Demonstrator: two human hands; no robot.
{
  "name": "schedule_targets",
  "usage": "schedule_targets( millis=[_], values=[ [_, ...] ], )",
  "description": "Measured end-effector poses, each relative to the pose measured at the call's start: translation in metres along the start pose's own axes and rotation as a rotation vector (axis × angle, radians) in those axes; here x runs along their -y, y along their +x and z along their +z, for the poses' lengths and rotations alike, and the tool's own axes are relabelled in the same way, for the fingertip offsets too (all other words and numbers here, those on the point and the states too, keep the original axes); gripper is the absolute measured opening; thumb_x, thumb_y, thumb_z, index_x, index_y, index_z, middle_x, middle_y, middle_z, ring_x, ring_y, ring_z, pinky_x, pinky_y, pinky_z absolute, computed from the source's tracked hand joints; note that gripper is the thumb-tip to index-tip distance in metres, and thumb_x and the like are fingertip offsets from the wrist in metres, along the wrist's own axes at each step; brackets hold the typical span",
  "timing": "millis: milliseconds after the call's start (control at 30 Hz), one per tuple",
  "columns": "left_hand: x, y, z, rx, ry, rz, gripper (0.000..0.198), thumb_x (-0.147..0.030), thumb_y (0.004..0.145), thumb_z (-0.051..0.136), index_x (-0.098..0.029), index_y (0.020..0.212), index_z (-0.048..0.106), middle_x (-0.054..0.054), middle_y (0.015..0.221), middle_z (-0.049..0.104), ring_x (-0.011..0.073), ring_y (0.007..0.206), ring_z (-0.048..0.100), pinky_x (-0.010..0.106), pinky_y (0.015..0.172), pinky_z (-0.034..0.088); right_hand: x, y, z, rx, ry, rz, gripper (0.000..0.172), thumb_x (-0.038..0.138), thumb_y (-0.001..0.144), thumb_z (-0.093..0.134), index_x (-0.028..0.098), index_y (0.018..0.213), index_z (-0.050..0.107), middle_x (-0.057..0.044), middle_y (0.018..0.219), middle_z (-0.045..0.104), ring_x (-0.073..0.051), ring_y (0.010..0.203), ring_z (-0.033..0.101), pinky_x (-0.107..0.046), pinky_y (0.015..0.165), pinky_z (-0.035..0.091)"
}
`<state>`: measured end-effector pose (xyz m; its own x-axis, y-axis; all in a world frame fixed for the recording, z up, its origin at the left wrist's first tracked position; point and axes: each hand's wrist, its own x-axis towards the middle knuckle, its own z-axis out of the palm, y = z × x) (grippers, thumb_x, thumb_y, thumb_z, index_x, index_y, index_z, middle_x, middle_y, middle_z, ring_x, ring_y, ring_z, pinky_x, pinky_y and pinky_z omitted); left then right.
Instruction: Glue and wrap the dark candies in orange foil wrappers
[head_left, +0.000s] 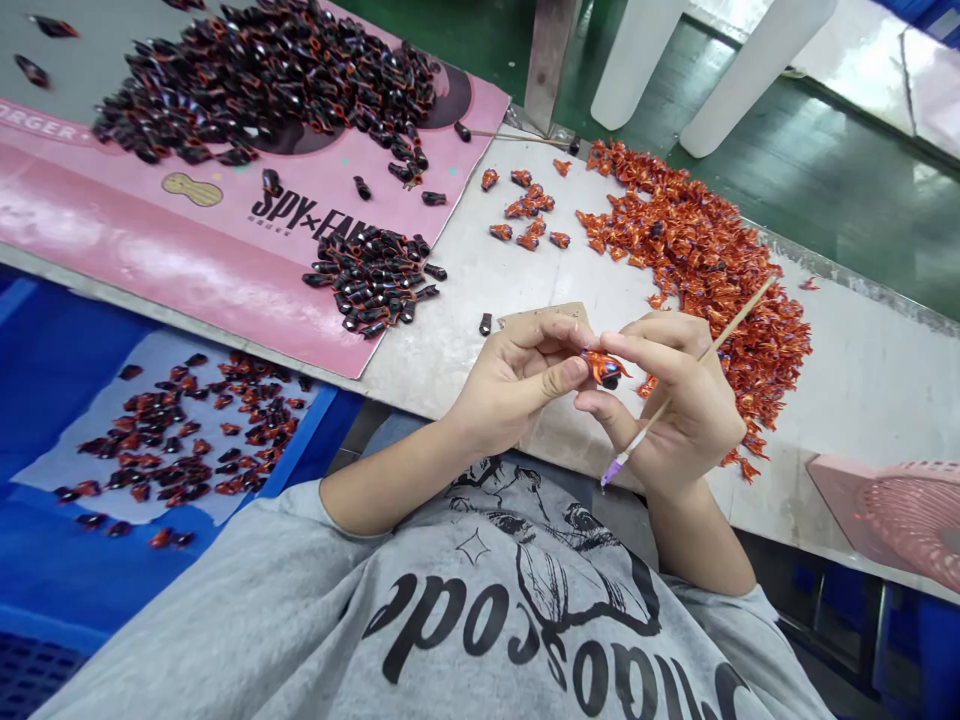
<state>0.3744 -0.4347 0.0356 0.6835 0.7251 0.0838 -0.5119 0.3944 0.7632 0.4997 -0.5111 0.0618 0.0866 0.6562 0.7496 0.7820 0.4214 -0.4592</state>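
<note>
In the head view, my left hand (517,375) pinches a small orange-and-black plastic part (602,367) between thumb and fingertips. My right hand (679,400) is close against the part's other side, its index fingertip by the top of the part and its thumb just below. A thin wooden stick (720,338) with a white-and-purple lower end lies across my right hand, held among the fingers. Whether the right fingertips also press on the part is hard to make out. A brown card-like piece (570,312) shows partly behind my left fingers.
A large heap of orange parts (697,250) lies to the right. Black parts (262,80) are piled on a pink printed mat (187,270), with a smaller pile (375,275) nearer. At lower left, a blue bin (45,560) holds joined orange-and-black pieces (187,430). A pink fan (907,510) stands at right.
</note>
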Motion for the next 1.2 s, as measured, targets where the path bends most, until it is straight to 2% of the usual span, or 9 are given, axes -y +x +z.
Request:
schedule_targets(
  millis=[200,333,433,700,867,967,1033,1133,1200],
  values=[
    [0.002,0.001,-0.001,0.033,-0.055,-0.098,0.032,-0.042,0.066,0.090,-0.023,0.082,0.071,-0.002,0.079,0.070,0.0118,0.073,0.068,0.027,0.077,0.058,0.001,0.000,-0.001,-0.003,-0.051,0.012,0.023,0.044,0.092,0.070,0.028,0.107,0.071,-0.002,0.078,0.062,-0.017,0.073,0.061,-0.032,0.063,0.051],
    [0.002,0.001,0.001,0.085,-0.116,-0.152,0.028,-0.039,0.067,0.090,-0.022,0.079,0.072,-0.003,0.076,0.068,0.0088,0.070,0.065,0.023,0.073,0.056,0.002,0.000,-0.001,-0.029,0.008,-0.013,0.014,0.033,0.089,0.074,0.027,0.100,0.068,0.000,0.076,0.063,-0.016,0.070,0.060,-0.032,0.061,0.048],
    [0.005,0.001,0.001,0.118,-0.136,-0.189,0.028,-0.040,0.067,0.089,-0.021,0.076,0.070,-0.002,0.076,0.068,0.0097,0.070,0.065,0.024,0.074,0.056,0.002,-0.001,0.000,-0.037,0.003,-0.060,0.014,0.026,0.087,0.076,0.025,0.095,0.065,0.001,0.072,0.062,-0.016,0.062,0.057,-0.035,0.060,0.044],
    [0.008,0.003,0.003,0.167,-0.164,-0.195,0.032,-0.037,0.060,0.094,-0.019,0.071,0.070,-0.002,0.072,0.066,0.0079,0.067,0.062,0.022,0.073,0.054,0.007,-0.001,0.001,-0.096,-0.111,-0.179,0.011,0.021,0.091,0.068,0.021,0.086,0.059,0.002,0.065,0.055,-0.013,0.057,0.050,-0.034,0.059,0.040],
    [0.009,0.002,0.005,0.178,-0.134,-0.155,0.029,-0.040,0.070,0.088,-0.018,0.071,0.068,-0.003,0.071,0.065,0.0072,0.065,0.061,0.022,0.073,0.054,0.007,-0.001,0.002,-0.106,-0.139,-0.219,0.010,0.017,0.093,0.067,0.017,0.085,0.060,0.002,0.066,0.056,-0.013,0.061,0.055,-0.033,0.062,0.043],
    [0.007,0.008,-0.001,0.134,0.017,-0.075,0.033,-0.046,0.071,0.086,-0.019,0.074,0.067,-0.002,0.074,0.066,0.0090,0.067,0.062,0.022,0.070,0.054,0.001,-0.003,0.004,-0.055,-0.134,-0.165,0.006,0.019,0.092,0.068,0.018,0.095,0.063,0.000,0.075,0.062,-0.014,0.067,0.060,-0.031,0.065,0.048],
    [0.003,0.016,-0.014,0.069,0.226,0.040,0.036,-0.050,0.072,0.084,-0.019,0.078,0.068,0.000,0.077,0.068,0.0112,0.070,0.064,0.024,0.070,0.053,-0.005,-0.005,0.006,-0.026,-0.188,-0.100,0.020,0.025,0.093,0.068,0.019,0.112,0.064,-0.004,0.087,0.066,-0.017,0.077,0.063,-0.032,0.068,0.051],
    [-0.007,0.035,-0.047,-0.099,0.654,0.255,0.026,-0.045,0.077,0.080,-0.021,0.081,0.069,0.000,0.079,0.070,0.0140,0.073,0.065,0.028,0.074,0.052,-0.016,-0.007,0.008,-0.016,-0.266,-0.038,0.042,0.034,0.096,0.064,0.022,0.136,0.056,-0.007,0.101,0.065,-0.020,0.088,0.061,-0.036,0.076,0.052],
    [-0.014,0.051,-0.071,-0.209,0.961,0.336,0.012,-0.033,0.079,0.078,-0.024,0.077,0.069,-0.001,0.077,0.070,0.0160,0.071,0.061,0.031,0.077,0.050,-0.023,-0.007,0.008,-0.028,-0.274,-0.033,0.046,0.034,0.097,0.062,0.023,0.140,0.052,-0.007,0.105,0.065,-0.020,0.090,0.060,-0.038,0.079,0.052]
  ],
)
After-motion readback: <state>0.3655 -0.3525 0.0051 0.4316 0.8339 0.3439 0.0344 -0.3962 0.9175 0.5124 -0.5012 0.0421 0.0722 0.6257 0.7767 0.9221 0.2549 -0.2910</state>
